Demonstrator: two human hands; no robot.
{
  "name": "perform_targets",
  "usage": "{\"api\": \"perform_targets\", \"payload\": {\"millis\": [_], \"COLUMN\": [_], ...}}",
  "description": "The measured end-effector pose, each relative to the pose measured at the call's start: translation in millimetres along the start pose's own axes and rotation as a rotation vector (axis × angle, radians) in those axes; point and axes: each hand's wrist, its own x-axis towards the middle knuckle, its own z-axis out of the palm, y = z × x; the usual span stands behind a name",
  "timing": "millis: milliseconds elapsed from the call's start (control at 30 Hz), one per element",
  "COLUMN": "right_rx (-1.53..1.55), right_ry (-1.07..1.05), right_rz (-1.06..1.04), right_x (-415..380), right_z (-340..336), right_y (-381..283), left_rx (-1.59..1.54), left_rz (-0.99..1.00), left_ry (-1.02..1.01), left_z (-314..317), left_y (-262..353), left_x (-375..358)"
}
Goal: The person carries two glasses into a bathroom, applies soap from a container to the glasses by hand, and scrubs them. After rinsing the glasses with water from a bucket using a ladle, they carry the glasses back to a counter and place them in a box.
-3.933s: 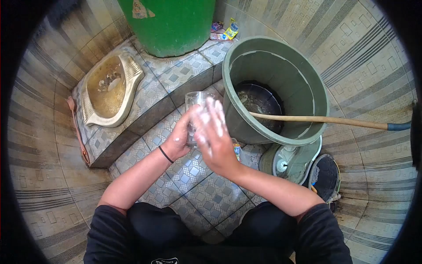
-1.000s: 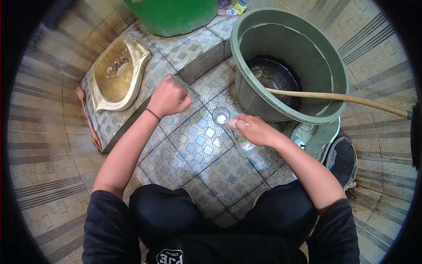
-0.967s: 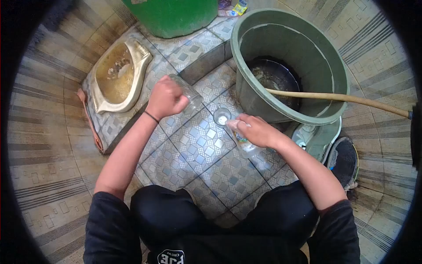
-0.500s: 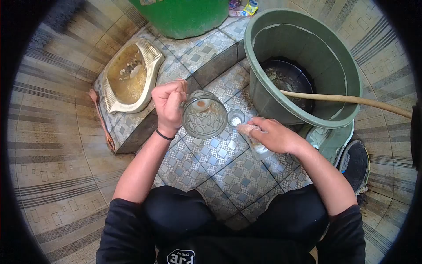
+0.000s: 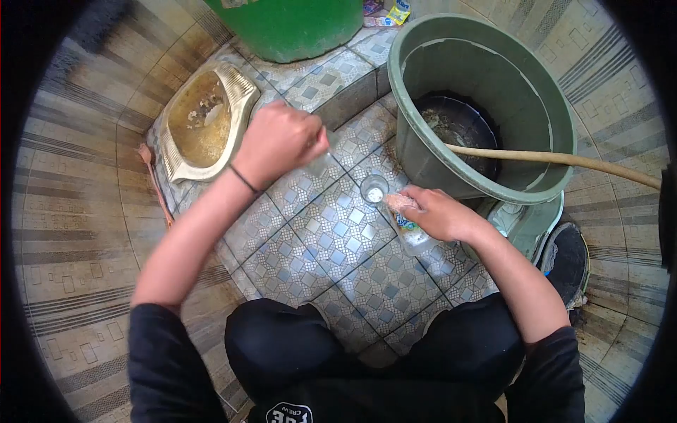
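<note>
My left hand (image 5: 282, 141) is closed in a fist and blurred by motion, above the floor between the squat toilet and the large tub. A glass mug (image 5: 323, 163) shows faintly beyond its fingers, mostly hidden and smeared. My right hand (image 5: 441, 215) is closed on a pinkish scrubber (image 5: 400, 202). Just left of the scrubber, a small clear cup (image 5: 374, 189) with something white in it stands on the tiles. Under and below my right hand is a clear plastic container (image 5: 416, 237) with a coloured label, partly covered by the fingers.
A large green-grey tub (image 5: 486, 92) with dark contents stands at right, a wooden stick (image 5: 515, 154) across its rim. The squat toilet (image 5: 240, 106) sits on a raised tiled step. A green barrel (image 5: 289, 32) is behind, packets (image 5: 396, 13) beside it. A long-handled brush (image 5: 155, 176) leans left.
My left hand has swung up and turned over, taking the glass mug from plain view to a blurred edge beyond the fist. My right hand and its scrubber have hardly moved.
</note>
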Motion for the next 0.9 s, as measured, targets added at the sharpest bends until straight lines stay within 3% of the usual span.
{"api": "perform_targets", "payload": {"millis": [67, 100, 133, 200, 233, 367, 433, 600, 700, 733, 800, 900], "right_rx": [-0.03, -0.063, -0.094, -0.093, -0.073, -0.114, -0.083, -0.066, 0.043, 0.192, 0.34, 0.302], "right_ry": [-0.043, -0.034, -0.025, -0.018, -0.019, -0.061, -0.055, -0.004, 0.168, 0.227, 0.287, 0.664], "right_rz": [0.007, 0.007, 0.008, -0.002, -0.026, -0.01, -0.025, -0.054, -0.15, -0.214, -0.281, -0.479], "right_x": [3, 3, 3, 7, 10, 12, 10, 10, 4, 1, -2, -7], "right_z": [1, 2, 3, 7, 9, 12, 13, 11, 11, 8, 5, 2], "right_y": [2, 3, 5, 13, 18, 12, 16, 14, -5, -16, -36, -64], "left_rx": [0.278, 0.355, 0.361, 0.65, 0.573, 0.456, 0.427, 0.404, 0.061, 0.064, -0.263, -0.537], "left_rz": [-0.037, -0.05, -0.052, 0.185, 0.323, 0.442, 0.64, 0.609, 0.009, 0.012, -0.649, -0.785], "left_ry": [-0.452, -0.517, -0.516, -0.475, -0.607, -0.526, -0.691, -0.425, -0.136, -0.135, 0.025, 0.2], "left_z": [10, 1, 0, 3, 19, 59, 63, 64, 47, 40, 28, 32], "left_y": [-30, -34, -35, -36, -37, -34, -21, -30, -24, -15, 4, 25], "left_x": [4, 13, 15, 20, 13, -11, -22, -17, -12, -12, -17, -37]}}
